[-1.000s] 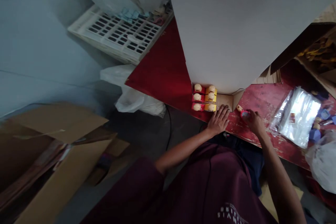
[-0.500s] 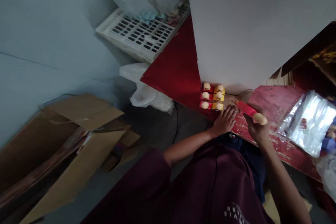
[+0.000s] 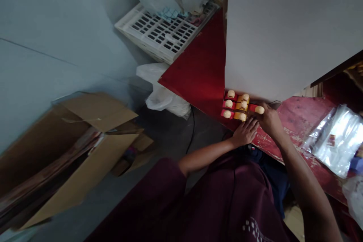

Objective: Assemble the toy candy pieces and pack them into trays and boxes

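Small toy figures with round cream heads stand grouped on the red table by the white panel: a column of red figures (image 3: 228,104) beside a column of yellow figures (image 3: 242,106). My right hand (image 3: 270,120) grips another red figure (image 3: 254,109) by its head end, tilted, its body end close to the yellow column. Whether it touches them I cannot tell. My left hand (image 3: 246,132) rests at the table's front edge just below, fingers stretched out near the yellow figures, and seems to hold nothing.
A large white panel (image 3: 278,34) rises behind the figures. Clear plastic bags (image 3: 334,140) lie on the red table (image 3: 300,121) at right. At left are a white slotted crate (image 3: 161,34), a white bag (image 3: 161,90) and an open cardboard box (image 3: 96,109).
My right hand has moved left and away from me, bringing the red figure from above the table to beside the yellow column. My left hand stays near the figures. The view has shifted slightly.
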Motion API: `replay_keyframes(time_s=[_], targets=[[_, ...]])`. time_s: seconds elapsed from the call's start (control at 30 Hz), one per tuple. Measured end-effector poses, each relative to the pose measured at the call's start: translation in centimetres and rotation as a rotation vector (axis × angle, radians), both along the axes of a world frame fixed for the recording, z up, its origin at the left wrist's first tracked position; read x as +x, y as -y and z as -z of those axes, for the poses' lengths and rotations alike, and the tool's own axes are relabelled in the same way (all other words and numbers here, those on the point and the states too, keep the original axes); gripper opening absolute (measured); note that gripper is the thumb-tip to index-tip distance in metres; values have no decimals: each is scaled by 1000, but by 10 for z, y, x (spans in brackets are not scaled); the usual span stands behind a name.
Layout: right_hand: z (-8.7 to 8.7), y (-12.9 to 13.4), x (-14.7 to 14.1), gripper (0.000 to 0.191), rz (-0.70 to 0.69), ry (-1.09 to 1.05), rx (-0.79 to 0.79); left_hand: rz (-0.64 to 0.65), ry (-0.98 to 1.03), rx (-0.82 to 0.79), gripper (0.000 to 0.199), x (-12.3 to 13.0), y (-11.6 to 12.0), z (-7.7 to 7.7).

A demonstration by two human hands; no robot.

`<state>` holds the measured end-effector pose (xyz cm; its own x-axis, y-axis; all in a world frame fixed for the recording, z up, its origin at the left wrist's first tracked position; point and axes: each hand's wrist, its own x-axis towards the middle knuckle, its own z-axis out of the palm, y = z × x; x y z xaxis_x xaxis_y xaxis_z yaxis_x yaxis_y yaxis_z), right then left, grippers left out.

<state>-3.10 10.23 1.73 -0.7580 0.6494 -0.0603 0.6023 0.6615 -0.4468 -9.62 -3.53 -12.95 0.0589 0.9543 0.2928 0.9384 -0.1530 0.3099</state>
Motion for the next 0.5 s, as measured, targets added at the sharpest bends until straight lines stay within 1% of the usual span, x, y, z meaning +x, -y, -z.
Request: replay_keyframes(time_s=[0.07, 0.1, 0.17, 0.27, 0.3, 0.4, 0.47, 0.5], targets=[[7, -3, -8, 35, 24, 35, -3, -5, 16, -6, 45, 1, 0, 3], [11, -1, -10, 34, 43, 18, 4, -4, 28, -12, 44, 2, 0, 5], [19, 9, -9, 37, 117, -89, 42, 0, 50, -38, 44, 2, -1, 9], [28, 29, -7, 48, 252, -299, 144, 33, 66, -102, 52, 0, -2, 13], [30, 33, -9, 48, 285, -345, 177, 45, 68, -123, 55, 0, -2, 14], [36, 36, -23, 34, 368, -381, 225, 70, 72, -179, 53, -1, 0, 15], [37, 33, -31, 27, 420, -361, 201, 81, 75, -202, 49, -1, 3, 14], [35, 32, -33, 26, 433, -356, 165, 82, 77, -204, 47, -1, 5, 13]])
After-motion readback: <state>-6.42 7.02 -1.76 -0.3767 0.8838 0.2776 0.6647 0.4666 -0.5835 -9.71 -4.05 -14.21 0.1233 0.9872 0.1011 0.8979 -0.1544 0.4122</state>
